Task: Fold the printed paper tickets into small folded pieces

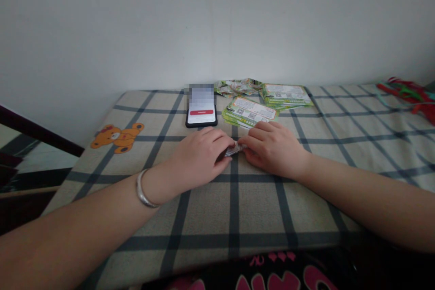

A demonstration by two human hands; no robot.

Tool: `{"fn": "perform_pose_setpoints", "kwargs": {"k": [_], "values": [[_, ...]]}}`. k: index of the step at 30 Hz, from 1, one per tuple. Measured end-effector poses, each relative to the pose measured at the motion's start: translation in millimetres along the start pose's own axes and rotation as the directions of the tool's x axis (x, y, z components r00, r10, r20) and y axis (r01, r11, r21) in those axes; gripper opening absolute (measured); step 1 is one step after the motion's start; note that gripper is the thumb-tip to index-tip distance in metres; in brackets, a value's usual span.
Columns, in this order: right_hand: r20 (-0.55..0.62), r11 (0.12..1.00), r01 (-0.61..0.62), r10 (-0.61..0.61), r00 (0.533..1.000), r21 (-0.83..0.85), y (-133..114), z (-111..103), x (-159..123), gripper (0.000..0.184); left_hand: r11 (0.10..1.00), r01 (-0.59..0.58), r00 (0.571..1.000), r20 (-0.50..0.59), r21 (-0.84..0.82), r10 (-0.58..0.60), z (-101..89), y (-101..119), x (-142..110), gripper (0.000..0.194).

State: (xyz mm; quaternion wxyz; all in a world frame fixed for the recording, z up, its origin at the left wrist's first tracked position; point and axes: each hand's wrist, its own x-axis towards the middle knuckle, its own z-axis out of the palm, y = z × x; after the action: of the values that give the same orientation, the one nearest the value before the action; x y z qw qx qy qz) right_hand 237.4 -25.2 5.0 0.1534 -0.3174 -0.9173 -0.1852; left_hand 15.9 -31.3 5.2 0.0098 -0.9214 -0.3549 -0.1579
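In the head view, one small, pale folded paper with dark print [234, 149] is held just above or on the blue-and-cream checked cloth [204, 217], between the fingertips of both hands. Its left end is pinched by thumb and fingers of the left hand [228, 150], its right end by those of the right hand [243, 146]; the other fingers are curled together. Two stacks of green-and-white printed leaflets [251, 111], one black-cased phone [201, 119] and one orange bear picture [118, 137] are seen. The paper's long axis is laid roughly left-right, its right end slightly farther away.
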Motion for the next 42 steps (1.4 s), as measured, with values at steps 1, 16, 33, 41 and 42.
{"fn": "perform_pose_setpoints", "kwargs": {"k": [1, 16, 33, 41, 42], "values": [[-0.005, 1.0, 0.005, -0.005, 1.0, -0.015, -0.2, -0.5, -0.2, 0.019, 1.0, 0.0, 1.0, -0.005, -0.01, 0.0, 0.1, -0.3, 0.3, 0.02], [0.082, 0.939, -0.2, 0.184, 0.979, 0.28, -11.6, -10.7, 0.3, 0.02, 0.98, -0.042, 0.983, -0.182, -0.196, 0.006, 2.4, -4.8, 3.2, 0.008], [0.149, 0.732, -0.345, 0.321, 0.935, 0.587, -9.9, -2.9, 5.4, 0.008, 0.881, 0.128, 0.967, -0.14, -0.456, -0.213, 4.9, -1.0, 7.8, 0.009], [0.127, 0.768, -0.308, 0.288, 0.949, 0.561, -11.5, -2.6, 6.9, 0.007, 0.848, 0.153, 0.965, -0.109, -0.507, -0.239, 6.4, -1.2, 8.2, 0.009], [0.108, 0.789, -0.287, 0.273, 0.956, 0.543, -11.8, -2.7, 6.7, 0.007, 0.848, 0.153, 0.965, -0.109, -0.507, -0.239, 6.8, -0.9, 8.2, 0.009]]}}
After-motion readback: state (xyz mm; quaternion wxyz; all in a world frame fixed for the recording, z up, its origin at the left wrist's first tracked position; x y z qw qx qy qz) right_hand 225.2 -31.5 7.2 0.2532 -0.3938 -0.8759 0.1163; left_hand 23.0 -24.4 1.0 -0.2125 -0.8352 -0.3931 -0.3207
